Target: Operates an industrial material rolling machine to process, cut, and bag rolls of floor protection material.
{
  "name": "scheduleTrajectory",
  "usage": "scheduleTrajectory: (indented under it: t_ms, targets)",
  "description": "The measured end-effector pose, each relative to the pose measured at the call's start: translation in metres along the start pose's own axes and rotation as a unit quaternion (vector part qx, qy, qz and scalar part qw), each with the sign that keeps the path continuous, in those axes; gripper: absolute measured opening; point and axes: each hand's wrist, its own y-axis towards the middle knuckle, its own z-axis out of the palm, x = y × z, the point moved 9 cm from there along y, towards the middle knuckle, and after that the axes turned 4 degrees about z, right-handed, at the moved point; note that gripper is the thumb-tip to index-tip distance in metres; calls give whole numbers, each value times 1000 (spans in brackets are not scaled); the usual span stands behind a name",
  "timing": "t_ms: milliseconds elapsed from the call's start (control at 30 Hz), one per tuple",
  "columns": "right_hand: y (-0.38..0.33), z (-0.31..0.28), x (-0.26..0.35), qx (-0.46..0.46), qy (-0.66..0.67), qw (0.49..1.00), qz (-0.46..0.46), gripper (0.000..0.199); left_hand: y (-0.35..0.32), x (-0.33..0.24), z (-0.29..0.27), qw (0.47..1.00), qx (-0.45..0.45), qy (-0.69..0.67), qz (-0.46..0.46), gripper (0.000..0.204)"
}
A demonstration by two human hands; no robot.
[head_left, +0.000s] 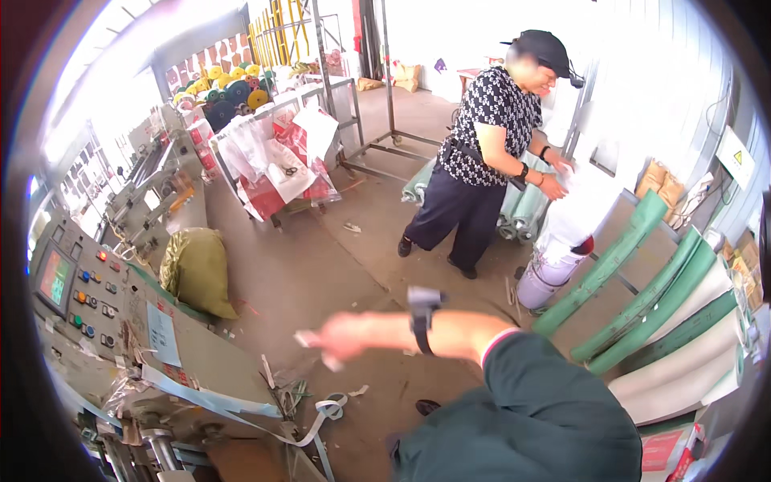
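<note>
Dark green sleeve in the head view leads to the person's right hand, fingers blurred and whitish at the tips; whether they grip anything cannot be told, nor can the left hand's state. Below those fingers curls a pale ribbon, the nearest loose thing. Left of them stands a control panel; beyond, an olive sack. Well apart, rightward, a co-worker stands beside a pale bucket.
</note>
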Motion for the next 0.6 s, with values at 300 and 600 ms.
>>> scheduleTrajectory:
  t_ms: [300, 600]
  targets:
    - [-23, 39, -185, -131, -68, 976, 163, 68, -29, -54, 49, 987, 76, -139, 4, 36]
    - [-174, -128, -261, -399, 35, 847, 350, 56, -95, -106, 103, 941, 221, -258, 9, 35]
